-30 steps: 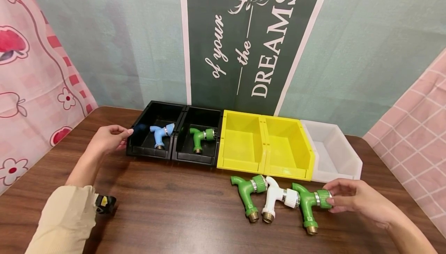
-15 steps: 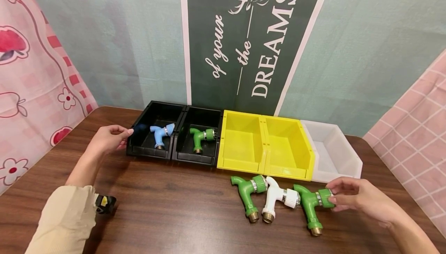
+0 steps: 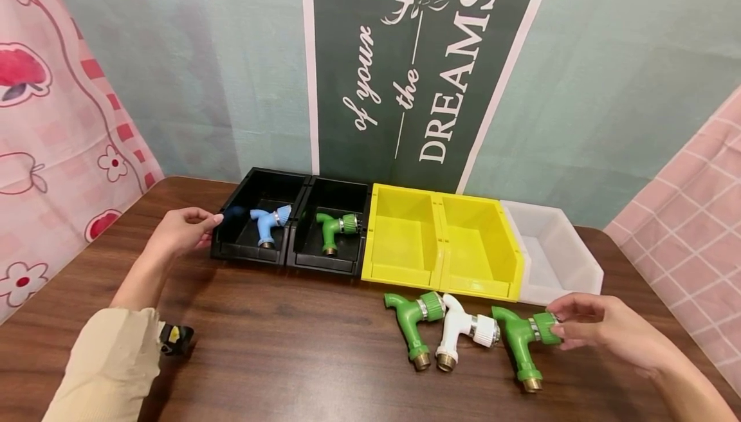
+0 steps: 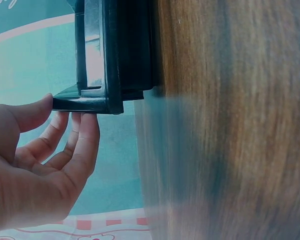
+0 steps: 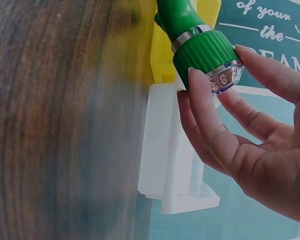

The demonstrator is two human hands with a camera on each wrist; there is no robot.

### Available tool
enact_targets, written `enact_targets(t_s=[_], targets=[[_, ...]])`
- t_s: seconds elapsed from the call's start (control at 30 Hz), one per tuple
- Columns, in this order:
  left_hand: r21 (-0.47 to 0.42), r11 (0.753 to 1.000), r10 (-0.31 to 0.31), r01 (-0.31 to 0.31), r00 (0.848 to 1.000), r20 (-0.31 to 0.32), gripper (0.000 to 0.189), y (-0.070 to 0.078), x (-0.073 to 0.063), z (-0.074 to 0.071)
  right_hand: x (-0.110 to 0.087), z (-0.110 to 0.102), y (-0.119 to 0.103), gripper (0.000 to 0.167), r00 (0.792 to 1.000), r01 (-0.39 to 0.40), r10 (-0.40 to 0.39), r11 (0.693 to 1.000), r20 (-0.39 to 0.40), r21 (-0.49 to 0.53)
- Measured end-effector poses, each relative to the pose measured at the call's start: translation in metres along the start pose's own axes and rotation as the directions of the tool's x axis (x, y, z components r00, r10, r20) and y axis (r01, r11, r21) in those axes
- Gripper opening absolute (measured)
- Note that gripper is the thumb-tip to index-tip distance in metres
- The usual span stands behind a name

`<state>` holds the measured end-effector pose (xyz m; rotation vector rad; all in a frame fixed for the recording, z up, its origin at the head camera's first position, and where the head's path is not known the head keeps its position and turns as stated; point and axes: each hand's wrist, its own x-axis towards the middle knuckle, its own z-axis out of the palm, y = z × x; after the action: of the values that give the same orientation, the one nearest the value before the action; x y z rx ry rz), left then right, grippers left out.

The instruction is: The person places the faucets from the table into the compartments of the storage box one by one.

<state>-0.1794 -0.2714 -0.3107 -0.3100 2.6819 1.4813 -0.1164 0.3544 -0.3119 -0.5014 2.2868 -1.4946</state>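
My right hand point(image 3: 608, 332) pinches the ribbed green knob of a green tap point(image 3: 523, 345) at the right front; the right wrist view shows fingertips round the knob point(image 5: 205, 52) and its chrome end. To its left on the table lie a white tap point(image 3: 457, 332) and another green tap point(image 3: 412, 325), both with brass threaded ends. At the far left my left hand point(image 3: 182, 232) holds the side rim of a black bin point(image 3: 246, 251), thumb and fingertips on its edge in the left wrist view. That bin contains a blue tap point(image 3: 268, 226); the black bin point(image 3: 324, 264) beside it contains a small green tap point(image 3: 332, 232).
Two yellow bins point(image 3: 402, 274) and a white bin point(image 3: 570, 261) continue the row to the right on the brown wooden table point(image 3: 278, 351). Behind the row hangs a printed cloth point(image 3: 243, 87); pink cloths point(image 3: 695, 235) flank the table on both sides.
The green tap in my right hand has shifted slightly right, away from the white tap, and turned a little. My left hand still holds the black bin.
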Motion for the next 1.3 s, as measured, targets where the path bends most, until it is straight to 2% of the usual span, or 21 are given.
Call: enact_targets(t_s=[0.2, 0.53, 0.73, 0.87, 1.03, 1.3], targets=[[0.017, 1.0, 0.004, -0.004, 1.0, 0.006, 0.049, 0.006, -0.005, 0.002, -0.001, -0.002, 0.0, 0.031, 1.0, -0.005, 0.005, 1.0, 0.0, 0.004], [0.027, 0.999, 0.018, -0.018, 1.0, 0.01, 0.048, 0.007, -0.004, 0.002, -0.003, -0.006, -0.001, 0.036, 1.0, 0.018, -0.018, 1.0, 0.003, -0.002], [0.038, 0.999, 0.021, -0.021, 1.0, 0.011, 0.047, 0.006, -0.005, 0.001, -0.004, -0.007, -0.003, 0.03, 0.999, 0.0, -0.002, 0.999, -0.036, -0.051], [0.031, 0.999, 0.025, -0.026, 1.0, 0.011, 0.047, 0.006, -0.005, 0.002, -0.003, -0.008, -0.004, 0.025, 0.998, -0.022, 0.017, 0.997, -0.067, -0.081], [0.028, 0.999, 0.034, -0.034, 0.999, 0.009, 0.046, 0.006, -0.004, 0.002, -0.004, -0.011, -0.004, 0.024, 0.997, -0.04, 0.035, 0.997, -0.065, -0.073], [-0.013, 0.998, 0.065, -0.065, 0.998, -0.003, 0.043, 0.005, -0.005, 0.003, -0.003, -0.013, -0.004, 0.03, 0.997, -0.007, 0.003, 0.998, -0.074, -0.055]])
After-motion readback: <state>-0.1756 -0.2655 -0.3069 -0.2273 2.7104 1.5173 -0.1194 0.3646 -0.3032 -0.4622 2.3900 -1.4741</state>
